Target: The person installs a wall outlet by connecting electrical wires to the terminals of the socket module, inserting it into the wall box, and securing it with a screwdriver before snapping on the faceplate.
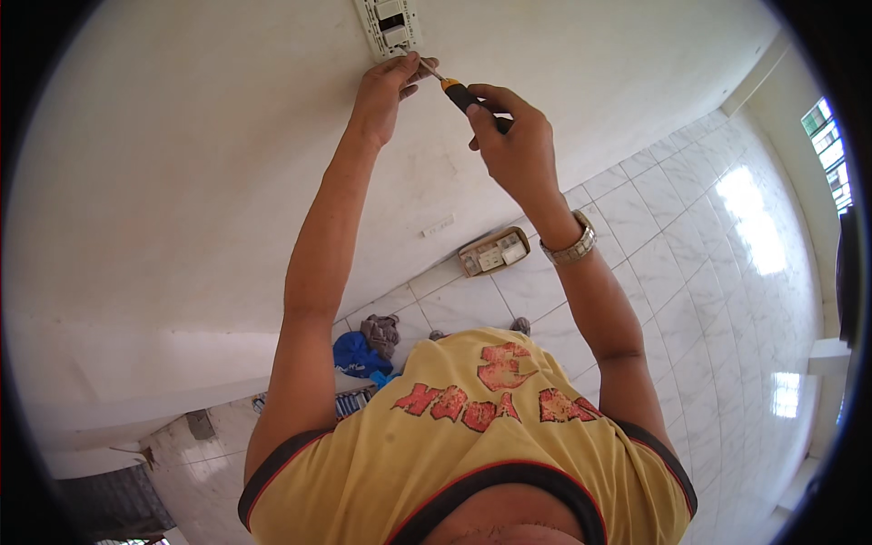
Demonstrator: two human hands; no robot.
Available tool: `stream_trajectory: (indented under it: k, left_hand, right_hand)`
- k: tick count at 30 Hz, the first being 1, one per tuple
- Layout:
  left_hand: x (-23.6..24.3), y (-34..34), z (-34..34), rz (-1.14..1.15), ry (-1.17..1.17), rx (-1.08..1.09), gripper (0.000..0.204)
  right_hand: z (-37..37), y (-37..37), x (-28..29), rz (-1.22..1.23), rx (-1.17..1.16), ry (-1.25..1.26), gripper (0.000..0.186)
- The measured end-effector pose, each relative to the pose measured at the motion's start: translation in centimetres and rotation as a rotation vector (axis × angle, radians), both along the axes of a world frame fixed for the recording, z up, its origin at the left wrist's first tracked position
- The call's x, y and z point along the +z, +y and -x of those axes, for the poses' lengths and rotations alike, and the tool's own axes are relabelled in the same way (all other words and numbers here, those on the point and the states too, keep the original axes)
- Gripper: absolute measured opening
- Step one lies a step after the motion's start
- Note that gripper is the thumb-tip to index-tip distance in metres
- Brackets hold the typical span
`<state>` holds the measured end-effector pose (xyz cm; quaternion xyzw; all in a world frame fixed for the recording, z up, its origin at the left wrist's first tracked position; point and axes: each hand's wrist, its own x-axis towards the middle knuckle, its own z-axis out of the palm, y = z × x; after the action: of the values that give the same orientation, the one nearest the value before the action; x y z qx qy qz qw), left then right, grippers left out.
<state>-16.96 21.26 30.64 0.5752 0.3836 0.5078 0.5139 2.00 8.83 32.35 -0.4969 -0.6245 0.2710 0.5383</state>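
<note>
High on the wall, a white switch plate frame (371, 27) holds pale switch modules with a dark gap between them. My right hand (513, 136) is wrapped round a screwdriver (460, 94) with a black and yellow handle. Its metal shaft slants up and left toward the lower edge of the plate. My left hand (386, 89) is raised just under the plate, its fingers close around the shaft near the tip. Whether those fingers pinch the shaft, a screw or only steady the tip is too small to make out.
On the tiled floor (654, 195) by the wall stands an open box (493, 252) with white electrical fittings. A blue bag (356, 354) and a grey cloth (381, 334) lie further left. A small plate (438, 226) sits low on the wall. At the far right is a window (827, 145).
</note>
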Motion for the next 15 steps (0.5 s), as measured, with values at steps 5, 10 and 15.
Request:
stream_trajectory:
  k: [5, 10, 15]
  left_hand:
    - [-0.2, 0.0, -0.8, 0.057, -0.175, 0.03, 0.035]
    - [0.0, -1.7, -0.6, 0.001, -0.031, 0.051, 0.029]
    - [-0.6, -3.0, 2.8, -0.994, 0.803, 0.857, 0.031]
  right_hand:
    - [-0.2, -1.2, 0.6, 0.053, 0.115, 0.419, 0.03]
    - [-0.5, -0.6, -0.3, -0.489, -0.095, -0.161, 0.024]
    - [-0.4, -0.9, 0.5, -0.465, -0.012, -0.075, 0.029]
